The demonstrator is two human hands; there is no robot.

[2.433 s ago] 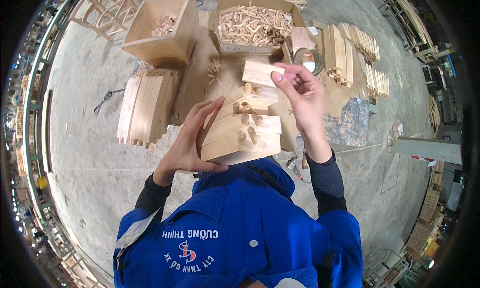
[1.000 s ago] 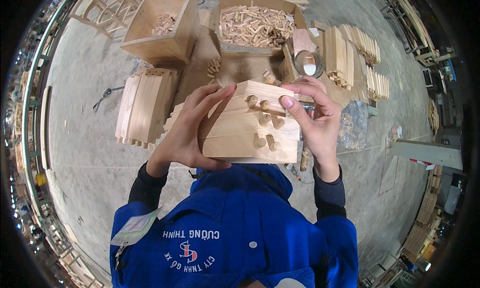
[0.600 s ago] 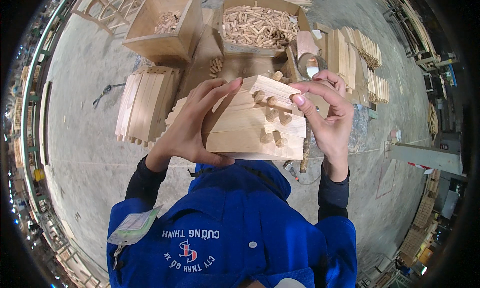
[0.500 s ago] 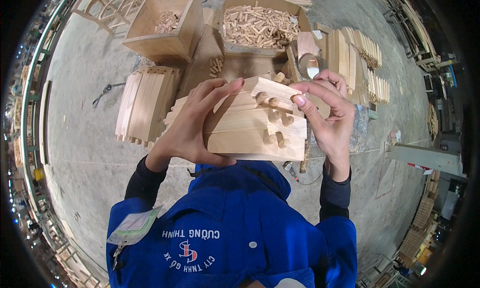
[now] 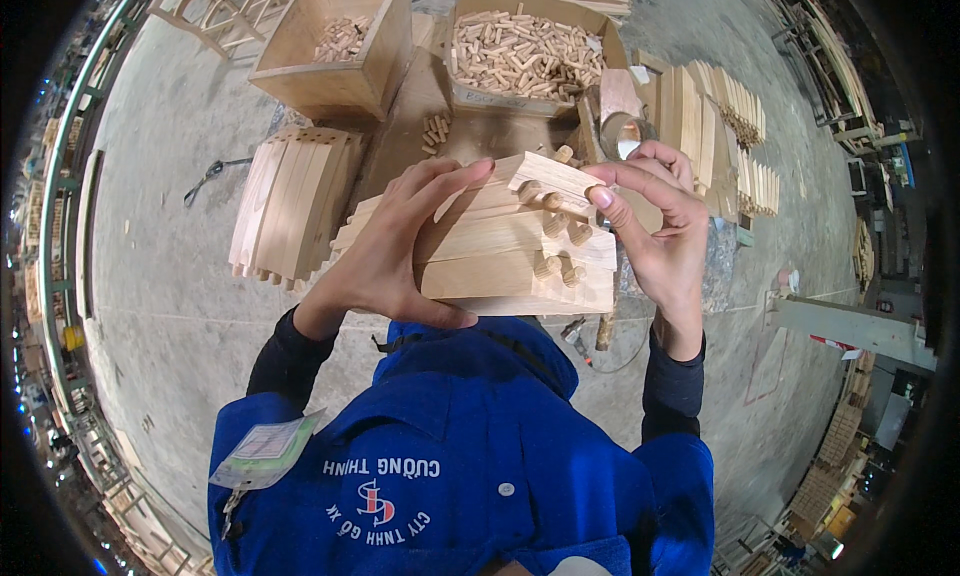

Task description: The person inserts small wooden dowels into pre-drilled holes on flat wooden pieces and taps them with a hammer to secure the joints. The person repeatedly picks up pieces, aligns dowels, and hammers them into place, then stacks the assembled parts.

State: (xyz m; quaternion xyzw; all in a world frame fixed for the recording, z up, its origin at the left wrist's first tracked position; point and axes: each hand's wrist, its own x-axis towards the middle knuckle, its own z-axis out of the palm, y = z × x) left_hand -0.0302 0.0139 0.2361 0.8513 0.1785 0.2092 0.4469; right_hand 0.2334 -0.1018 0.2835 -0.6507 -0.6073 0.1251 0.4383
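A stack of pale wooden slats lies in front of me, with short wooden dowels sticking out near its right end. My left hand grips the stack across its width, thumb on the near side and fingers over the far side. My right hand is closed at the right end of the far slat, thumb and index finger pinching its corner. The thumb partly hides what lies between those fingertips. One more dowel shows just behind that slat.
Beyond the stack stand a box full of dowels and a wooden bin. Loose dowels lie on the board between. Slat stacks flank me at left and right. A round metal container is behind my right hand.
The stack and the pinched far slat have shifted very slightly right in view. Both hands keep the same grip.
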